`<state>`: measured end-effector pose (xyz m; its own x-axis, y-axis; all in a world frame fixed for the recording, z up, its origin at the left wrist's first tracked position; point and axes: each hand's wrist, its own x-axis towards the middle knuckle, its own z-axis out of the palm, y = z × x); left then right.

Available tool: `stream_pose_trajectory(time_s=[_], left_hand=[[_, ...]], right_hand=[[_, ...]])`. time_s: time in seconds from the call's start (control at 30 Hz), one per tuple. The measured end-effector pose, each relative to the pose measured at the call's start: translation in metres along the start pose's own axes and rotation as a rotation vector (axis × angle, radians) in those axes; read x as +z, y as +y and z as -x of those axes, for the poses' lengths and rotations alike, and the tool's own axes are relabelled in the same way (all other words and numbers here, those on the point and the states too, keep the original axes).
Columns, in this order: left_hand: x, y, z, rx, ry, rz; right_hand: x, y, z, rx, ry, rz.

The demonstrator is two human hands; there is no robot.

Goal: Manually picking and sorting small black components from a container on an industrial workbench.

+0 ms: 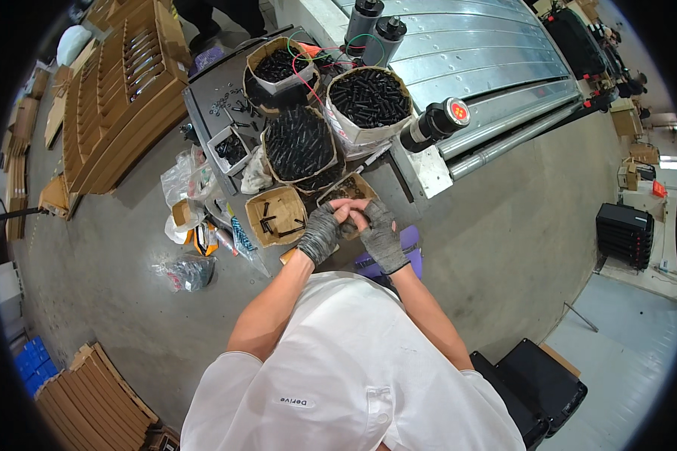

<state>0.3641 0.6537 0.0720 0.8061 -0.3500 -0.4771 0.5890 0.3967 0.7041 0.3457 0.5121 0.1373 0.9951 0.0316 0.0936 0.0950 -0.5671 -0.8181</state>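
My left hand (326, 228) and my right hand (378, 233), both in grey fingerless gloves, meet at the near edge of the table. Their fingers are pinched together; whatever lies between them is too small or hidden to make out. Under and behind the fingertips is a cardboard box (370, 188) with a dark inside, partly covered by my hands. Left of my left hand stands an open cardboard box (287, 234) with several slim black pins (266, 225) in it. Beyond it, another box is heaped with thin black parts (299, 143).
More boxes of short black cylinders (370, 98) stand farther back, beside a small white tray (233, 170) of black parts. A black cylinder with a red button (436, 124) juts out by the metal roller conveyor (496, 60). Plastic bags (188, 272) lie on the floor at left.
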Motion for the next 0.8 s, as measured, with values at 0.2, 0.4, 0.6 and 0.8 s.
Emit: stream_pose_trajectory(time_s=[0.2, 0.4, 0.6, 0.8], left_hand=[[0.014, 0.015, 0.002, 0.037, 0.111, 0.424], [0.026, 0.025, 0.003, 0.015, 0.22, 0.467], [0.018, 0.016, 0.002, -0.012, 0.153, 0.467], [0.013, 0.019, 0.002, 0.184, 0.245, 0.246]], right_hand=[[0.009, 0.011, 0.016, 0.442, 0.096, -0.51], [0.01, -0.03, 0.007, -0.167, 0.089, 0.204], [0.017, -0.019, 0.005, -0.11, 0.007, 0.318], [0.006, -0.019, 0.01, 0.151, 0.126, -0.31]])
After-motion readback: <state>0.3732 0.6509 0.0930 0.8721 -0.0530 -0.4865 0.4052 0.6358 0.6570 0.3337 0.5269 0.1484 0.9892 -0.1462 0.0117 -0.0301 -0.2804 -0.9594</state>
